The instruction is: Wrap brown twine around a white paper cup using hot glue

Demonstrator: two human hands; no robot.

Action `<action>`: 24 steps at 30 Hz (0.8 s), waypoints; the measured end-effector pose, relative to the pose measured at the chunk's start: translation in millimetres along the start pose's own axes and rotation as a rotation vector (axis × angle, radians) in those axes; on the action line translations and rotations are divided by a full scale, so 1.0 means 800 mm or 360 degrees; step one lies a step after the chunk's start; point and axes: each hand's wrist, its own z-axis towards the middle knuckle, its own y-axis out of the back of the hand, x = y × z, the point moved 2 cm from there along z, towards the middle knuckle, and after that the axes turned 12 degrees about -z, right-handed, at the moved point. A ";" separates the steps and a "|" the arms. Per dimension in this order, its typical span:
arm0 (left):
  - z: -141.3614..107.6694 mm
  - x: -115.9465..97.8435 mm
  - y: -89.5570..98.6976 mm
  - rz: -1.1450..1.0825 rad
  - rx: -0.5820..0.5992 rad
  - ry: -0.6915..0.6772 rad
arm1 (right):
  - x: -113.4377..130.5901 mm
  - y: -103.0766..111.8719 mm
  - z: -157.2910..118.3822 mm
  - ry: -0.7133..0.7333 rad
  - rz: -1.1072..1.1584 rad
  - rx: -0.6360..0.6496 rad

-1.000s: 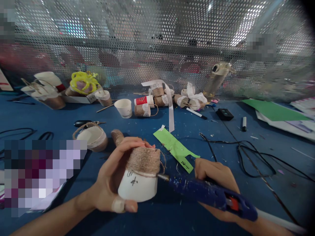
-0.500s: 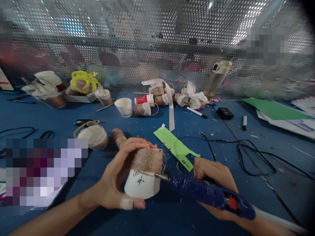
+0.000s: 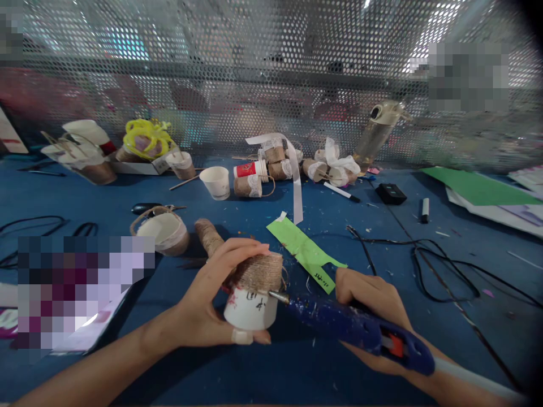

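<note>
Between its thumb below and fingers above, my left hand (image 3: pixel 207 308) grips a white paper cup (image 3: pixel 251 310) with dark handwriting on it. Brown twine (image 3: pixel 259 272) is wound round the upper half of the cup, and the bare lower half faces me. Tape is wrapped round my left thumb. My right hand (image 3: pixel 373 299) is closed on a dark blue glue gun (image 3: pixel 339 321), a red part showing in its body. The metal nozzle of the gun meets the edge of the twine. A roll of twine (image 3: pixel 207 234) lies just behind my left hand.
A green paper strip (image 3: pixel 301 251) lies behind the cup, beside a white ribbon (image 3: pixel 297 198). A twine-handled cup (image 3: pixel 163 229) stands to the left. Black cable (image 3: pixel 436 282) coils at right. Several decorated cups and a clear bottle (image 3: pixel 376 135) line the perforated metal screen (image 3: pixel 271 68).
The cup has turned in my left hand, so its writing has shifted to the right and a red print shows at the left. The glue gun stays at the twine's edge.
</note>
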 end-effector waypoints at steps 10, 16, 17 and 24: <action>0.008 -0.002 0.005 0.0138 0.0102 -0.0061 | 0.003 0.001 0.004 0.0041 -0.0033 0.0010; 0.007 -0.003 0.005 0.0264 0.0225 -0.0076 | 0.002 0.001 0.005 0.0052 -0.0028 0.0023; 0.006 -0.003 0.004 0.0271 0.0236 -0.0087 | 0.002 0.000 0.005 0.0056 -0.0041 0.0028; 0.007 -0.001 0.003 0.0142 0.0177 -0.0069 | 0.000 0.001 0.003 0.0037 -0.0004 0.0048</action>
